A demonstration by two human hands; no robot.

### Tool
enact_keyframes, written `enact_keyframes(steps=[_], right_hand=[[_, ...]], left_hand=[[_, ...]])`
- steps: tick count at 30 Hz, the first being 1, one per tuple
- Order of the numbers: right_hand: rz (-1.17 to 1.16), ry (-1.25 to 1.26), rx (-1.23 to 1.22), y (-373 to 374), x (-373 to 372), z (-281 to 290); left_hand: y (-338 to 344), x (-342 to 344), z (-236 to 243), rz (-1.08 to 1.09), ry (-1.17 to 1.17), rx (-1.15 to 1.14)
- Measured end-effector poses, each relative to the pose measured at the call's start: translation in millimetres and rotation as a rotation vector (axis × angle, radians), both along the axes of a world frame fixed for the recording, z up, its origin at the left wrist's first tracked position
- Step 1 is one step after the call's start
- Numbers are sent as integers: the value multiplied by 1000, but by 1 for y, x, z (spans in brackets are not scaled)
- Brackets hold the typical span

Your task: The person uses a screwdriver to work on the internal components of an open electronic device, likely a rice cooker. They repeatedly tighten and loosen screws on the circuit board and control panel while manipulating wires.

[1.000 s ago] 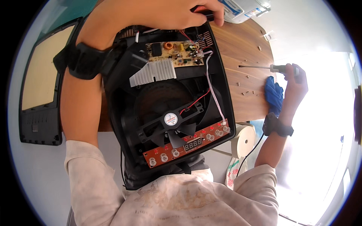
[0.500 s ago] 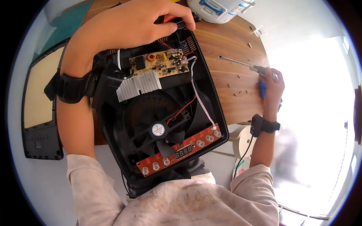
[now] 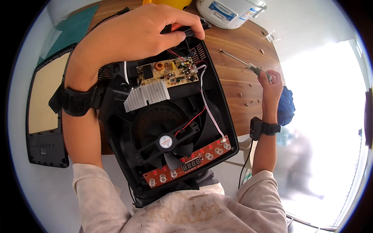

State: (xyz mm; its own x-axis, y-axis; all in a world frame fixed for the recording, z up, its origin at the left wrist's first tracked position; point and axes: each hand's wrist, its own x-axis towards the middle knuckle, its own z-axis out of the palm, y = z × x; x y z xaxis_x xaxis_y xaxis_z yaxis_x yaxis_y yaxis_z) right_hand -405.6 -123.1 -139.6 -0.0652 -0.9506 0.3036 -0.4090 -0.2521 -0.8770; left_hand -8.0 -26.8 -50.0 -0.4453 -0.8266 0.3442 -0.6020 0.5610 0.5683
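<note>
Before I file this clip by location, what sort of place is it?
Probably a small electronics workspace, perhaps at home: an opened black appliance with its circuit board exposed, a screwdriver in the right hand, and small loose pieces on the wooden table.

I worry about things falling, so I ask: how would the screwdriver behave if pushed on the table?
The screwdriver would likely feel stiff, its slim shaft being straight and metallic. Its thicker handle may make it pivot rather than slide; rolling is uncertain: the right hand partly hides it.
</note>
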Motion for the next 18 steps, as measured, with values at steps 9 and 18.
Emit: enact_keyframes(steps=[9,18], right_hand=[[-81,159,207,9,-8,13],[-161,433,403,10,-10,26]], left_hand=[[-1,-1,2,-3,-20,-1],[-2,0,-4,-24,-3,-46]])
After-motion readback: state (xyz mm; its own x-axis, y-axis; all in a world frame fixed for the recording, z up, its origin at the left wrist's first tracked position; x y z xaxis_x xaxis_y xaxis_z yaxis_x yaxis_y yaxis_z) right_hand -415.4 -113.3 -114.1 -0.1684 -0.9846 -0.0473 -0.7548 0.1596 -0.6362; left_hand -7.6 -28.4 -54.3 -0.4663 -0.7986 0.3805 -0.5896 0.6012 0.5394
